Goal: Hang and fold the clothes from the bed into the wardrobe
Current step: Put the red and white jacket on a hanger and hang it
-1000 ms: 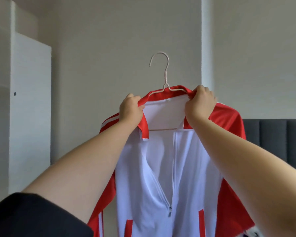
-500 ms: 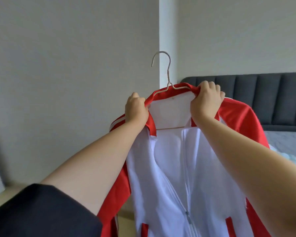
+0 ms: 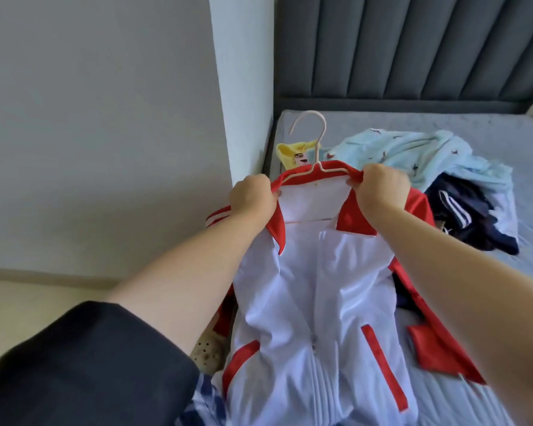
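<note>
**Jacket lowered toward the bed, hanger in place**

Lowered now: a second ago I held the jacket up against the bare wall, and since then my view and arms have dropped, so it hangs over the bed with its hem trailing onto the mattress.

My left hand [image 3: 253,199] is curled tight round the red collar at the left shoulder. My right hand [image 3: 382,187] pinches the collar's other end, fingers folded over the cloth. Between them the jacket [image 3: 314,302] is threaded on the hanger [image 3: 313,139], whose hook rises above the collar and whose lower bar shows across the open neck.

The jacket is smooth, slightly shiny white cloth with red collar, sleeves and pocket trims, and a zip down the front, closed low and open near the neck. The hanger is thin, pale wire, rounded at the hook.

Beyond it on the bed [image 3: 443,121], a quilted grey-blue mattress with a dark ribbed headboard, lie a fluffy light-blue garment [image 3: 413,152], a crumpled navy piece [image 3: 465,216] with white stripes, and a small yellow item [image 3: 293,150] by the hook.

I judge the task well short of done: this jacket is on its hanger but not in the wardrobe, which is out of view, and at least three pieces wait.
</note>
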Motion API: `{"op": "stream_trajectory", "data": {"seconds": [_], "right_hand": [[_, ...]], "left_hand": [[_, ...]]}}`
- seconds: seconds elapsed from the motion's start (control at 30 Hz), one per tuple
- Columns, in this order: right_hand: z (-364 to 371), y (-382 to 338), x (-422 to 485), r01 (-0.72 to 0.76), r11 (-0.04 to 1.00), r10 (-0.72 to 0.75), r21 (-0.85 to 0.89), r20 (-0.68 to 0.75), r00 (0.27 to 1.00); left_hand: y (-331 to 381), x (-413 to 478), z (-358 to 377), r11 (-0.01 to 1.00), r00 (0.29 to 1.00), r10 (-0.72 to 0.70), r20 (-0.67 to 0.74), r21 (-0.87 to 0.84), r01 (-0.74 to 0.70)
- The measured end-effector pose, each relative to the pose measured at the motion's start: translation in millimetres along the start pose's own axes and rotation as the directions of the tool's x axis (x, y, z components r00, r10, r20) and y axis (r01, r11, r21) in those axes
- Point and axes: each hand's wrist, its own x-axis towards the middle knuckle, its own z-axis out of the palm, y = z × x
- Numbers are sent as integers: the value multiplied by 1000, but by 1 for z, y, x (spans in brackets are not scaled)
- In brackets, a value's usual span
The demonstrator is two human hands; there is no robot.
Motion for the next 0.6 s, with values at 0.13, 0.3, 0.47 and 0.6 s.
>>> {"op": "stream_trajectory", "data": {"seconds": [0.13,0.3,0.47,0.6], "right_hand": [[41,12,-14,-180,953,153,244,126,980],[94,11,-77,-211,909,95,359,315,944],[145,19,-161,-529,773,82,352,771,632],[164,31,-194,-648,675,130,353,808,575]], "left_hand": [[7,10,47,877,977,-64,204,-456,152],[-12,-28,112,568,894,-45,446,-725,390],[-49,-102,164,782,876,-146,460,-489,387],[-57,-116,169,906,893,-148,425,-304,294]]}}
